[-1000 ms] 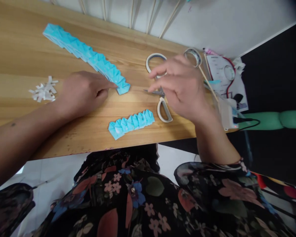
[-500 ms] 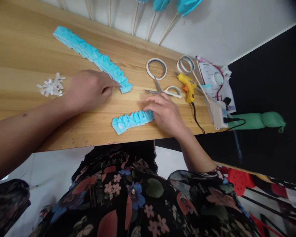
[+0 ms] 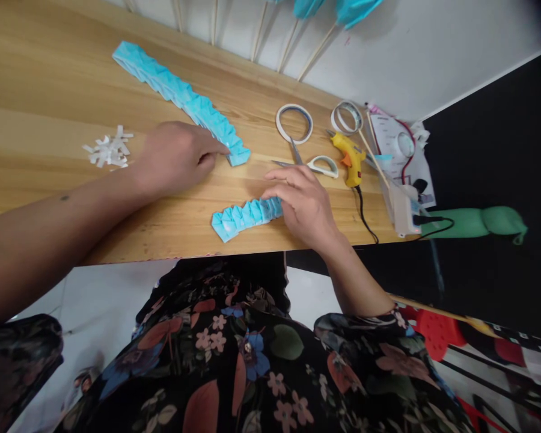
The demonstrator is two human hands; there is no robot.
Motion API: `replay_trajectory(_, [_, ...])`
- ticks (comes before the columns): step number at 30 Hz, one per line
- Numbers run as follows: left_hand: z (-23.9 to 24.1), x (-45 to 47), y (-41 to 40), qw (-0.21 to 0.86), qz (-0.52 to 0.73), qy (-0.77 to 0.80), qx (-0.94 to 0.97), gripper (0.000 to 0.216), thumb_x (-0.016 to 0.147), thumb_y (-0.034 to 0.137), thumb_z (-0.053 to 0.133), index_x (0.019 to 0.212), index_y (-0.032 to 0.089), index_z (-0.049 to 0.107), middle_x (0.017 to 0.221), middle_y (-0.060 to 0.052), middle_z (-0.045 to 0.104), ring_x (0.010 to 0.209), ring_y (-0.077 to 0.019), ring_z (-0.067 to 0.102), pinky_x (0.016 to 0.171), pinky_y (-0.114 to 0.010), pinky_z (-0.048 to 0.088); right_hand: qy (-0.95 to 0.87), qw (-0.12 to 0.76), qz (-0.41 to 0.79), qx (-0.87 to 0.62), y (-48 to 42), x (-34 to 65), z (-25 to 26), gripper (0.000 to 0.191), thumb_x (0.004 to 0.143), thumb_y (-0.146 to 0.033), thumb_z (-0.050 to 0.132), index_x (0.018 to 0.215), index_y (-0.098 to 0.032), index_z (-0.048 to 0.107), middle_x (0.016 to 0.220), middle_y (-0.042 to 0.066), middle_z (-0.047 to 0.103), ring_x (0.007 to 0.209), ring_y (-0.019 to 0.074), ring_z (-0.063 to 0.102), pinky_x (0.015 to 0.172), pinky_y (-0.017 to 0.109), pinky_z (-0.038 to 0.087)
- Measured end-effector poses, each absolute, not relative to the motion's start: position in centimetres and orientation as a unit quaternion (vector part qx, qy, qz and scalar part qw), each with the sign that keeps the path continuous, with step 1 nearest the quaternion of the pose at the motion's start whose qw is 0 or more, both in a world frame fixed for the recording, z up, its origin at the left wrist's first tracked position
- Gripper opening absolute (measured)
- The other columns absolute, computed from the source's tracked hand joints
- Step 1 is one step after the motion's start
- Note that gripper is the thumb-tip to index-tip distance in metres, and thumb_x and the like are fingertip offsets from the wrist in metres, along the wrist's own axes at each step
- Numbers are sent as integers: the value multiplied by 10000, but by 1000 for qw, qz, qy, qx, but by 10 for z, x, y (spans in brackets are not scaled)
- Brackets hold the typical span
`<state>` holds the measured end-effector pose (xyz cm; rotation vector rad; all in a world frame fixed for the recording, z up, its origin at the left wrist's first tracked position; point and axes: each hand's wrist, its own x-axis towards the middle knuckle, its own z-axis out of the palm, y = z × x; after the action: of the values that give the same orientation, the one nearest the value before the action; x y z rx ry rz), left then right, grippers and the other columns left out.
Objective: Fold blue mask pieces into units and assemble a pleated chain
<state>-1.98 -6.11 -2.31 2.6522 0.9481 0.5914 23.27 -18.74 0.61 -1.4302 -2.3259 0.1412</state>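
My left hand (image 3: 175, 157) rests on the wooden table (image 3: 49, 90) with its fingers curled, the fingertips pressing the near end of a long folded blue paper strip (image 3: 180, 96) that runs diagonally toward the back left. My right hand (image 3: 304, 204) lies over the right end of a short folded blue paper strip (image 3: 241, 218) near the table's front edge, fingers closed on it. Scissors (image 3: 311, 163) with white handles lie just behind my right hand.
A pile of white paper scraps (image 3: 108, 150) lies left of my left hand. Two tape rolls (image 3: 294, 123) (image 3: 347, 116), a yellow glue gun (image 3: 349, 157) with its cord, a power strip (image 3: 403, 210) and papers crowd the right end. Wooden sticks lean on the wall.
My right hand left the scissors, came down toward me and closed on the short blue strip's right end. The left hand stayed on the long strip. The view shifted slightly.
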Motion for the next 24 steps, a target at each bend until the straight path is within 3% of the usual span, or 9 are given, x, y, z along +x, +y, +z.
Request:
replay_trajectory(10, [-10,-16,-67,114,154,347,918,436,1013,218,364,1242,220,735,1260,-8,757,1099,-184,664,937,-321,514,-842,189,76,-500,-185,219,3,334,951,-66,472,973,-269,736,1248,35,714,1159,254,574,1006,475,467])
replay_trajectory(17, [-12,-16,-67,139,150,363,909,424,1011,231,381,1254,227,727,1286,14,742,1170,-175,647,1028,-318,482,-849,193,90,-484,-187,212,0,335,973,-78,444,973,-249,732,1259,44,712,1164,253,565,1014,475,464])
replay_trajectory(24, [-4,-14,-72,136,119,390,903,454,999,202,393,1290,247,738,1341,-17,725,1238,-237,658,1021,-352,492,-858,173,107,-471,-186,201,2,345,992,-84,434,984,-253,736,1305,35,692,1198,251,554,1003,461,457])
